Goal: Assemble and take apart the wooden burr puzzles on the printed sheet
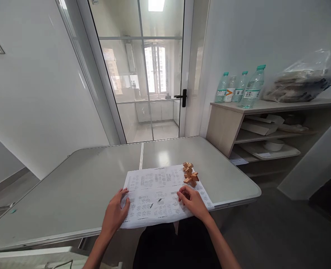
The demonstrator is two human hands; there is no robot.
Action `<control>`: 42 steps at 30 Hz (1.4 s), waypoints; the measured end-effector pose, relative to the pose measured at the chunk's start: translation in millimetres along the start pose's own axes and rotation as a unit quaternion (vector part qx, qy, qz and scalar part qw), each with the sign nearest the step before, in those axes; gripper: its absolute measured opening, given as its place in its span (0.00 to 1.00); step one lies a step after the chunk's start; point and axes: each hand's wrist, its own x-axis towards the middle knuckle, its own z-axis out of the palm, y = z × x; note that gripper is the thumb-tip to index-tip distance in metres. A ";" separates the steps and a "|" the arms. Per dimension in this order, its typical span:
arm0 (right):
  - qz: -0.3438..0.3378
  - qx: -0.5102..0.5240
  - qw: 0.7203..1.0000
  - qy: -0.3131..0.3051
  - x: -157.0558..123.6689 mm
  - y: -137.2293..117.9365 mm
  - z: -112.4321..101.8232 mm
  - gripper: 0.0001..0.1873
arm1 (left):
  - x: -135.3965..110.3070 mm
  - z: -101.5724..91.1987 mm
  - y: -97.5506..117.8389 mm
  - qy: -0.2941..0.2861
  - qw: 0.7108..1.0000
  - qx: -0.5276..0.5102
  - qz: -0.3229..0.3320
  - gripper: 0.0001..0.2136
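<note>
A large printed sheet (154, 203) covered with rows of small line diagrams lies on the table, its near edge hanging over the front. My left hand (115, 210) rests at its left edge, thumb and fingers apart, with nothing held. Over the sheet's right part, my right hand (194, 203) is curled, thumb and fingertips drawn together; no object shows in it. Just beyond that hand, interlocking wooden burr puzzles (192, 179) stand in a cluster on the sheet's right edge, apart from the fingers.
The grey table (78, 186) has a pale seam and reaches a glass door (160, 116). To the right, a wooden shelf unit (224, 123) carries several plastic bottles (252, 89) and a plastic bag (297, 86). Trays (288, 151) and a bowl (273, 144) lie inside it.
</note>
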 end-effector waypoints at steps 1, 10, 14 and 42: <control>0.000 0.000 1.000 0.001 0.0 0.1 -0.1 0.19 | 0.2 0.1 -0.1 0.000 1.000 0.001 0.001 0.21; -0.004 0.000 1.000 -0.002 -0.3 1.9 -2.2 0.19 | 0.5 -0.1 0.0 -0.011 1.000 0.004 0.002 0.22; 0.002 0.000 1.000 -0.005 0.0 2.7 -3.1 0.18 | 0.6 -0.3 0.1 -0.004 1.000 0.005 0.006 0.22; 0.040 0.220 0.963 0.151 7.2 3.6 -0.3 0.48 | 1.0 -3.8 6.8 -0.009 1.000 0.010 -0.003 0.21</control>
